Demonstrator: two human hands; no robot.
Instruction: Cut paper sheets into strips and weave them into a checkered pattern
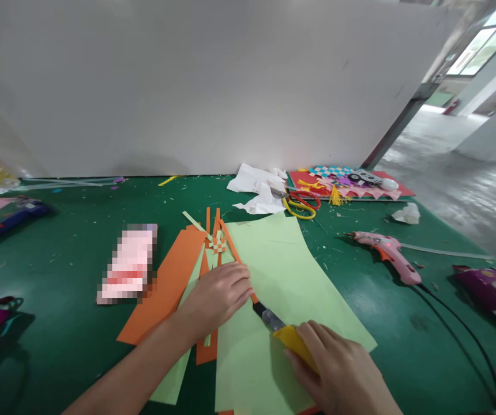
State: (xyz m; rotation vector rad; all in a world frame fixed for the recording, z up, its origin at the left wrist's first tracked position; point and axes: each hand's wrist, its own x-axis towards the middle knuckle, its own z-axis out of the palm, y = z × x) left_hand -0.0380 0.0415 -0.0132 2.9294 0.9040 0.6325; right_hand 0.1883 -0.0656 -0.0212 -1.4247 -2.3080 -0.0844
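My left hand (217, 294) presses flat on orange paper strips (168, 285) and the left edge of a light green paper sheet (282, 271) on the green table (57, 253). My right hand (338, 369) grips a yellow utility knife (285, 331), its blade tip resting on the green sheet just beside my left fingers. A small woven patch of orange and green strips (218, 243) lies just beyond my left hand.
A pink glue gun (389, 253) with its black cable lies to the right, a purple one (490, 291) further right. Yellow-red scissors (302, 204), crumpled white paper (256, 190) and a colourful craft board (347, 184) sit at the back. A blue glue gun (18, 216) lies left.
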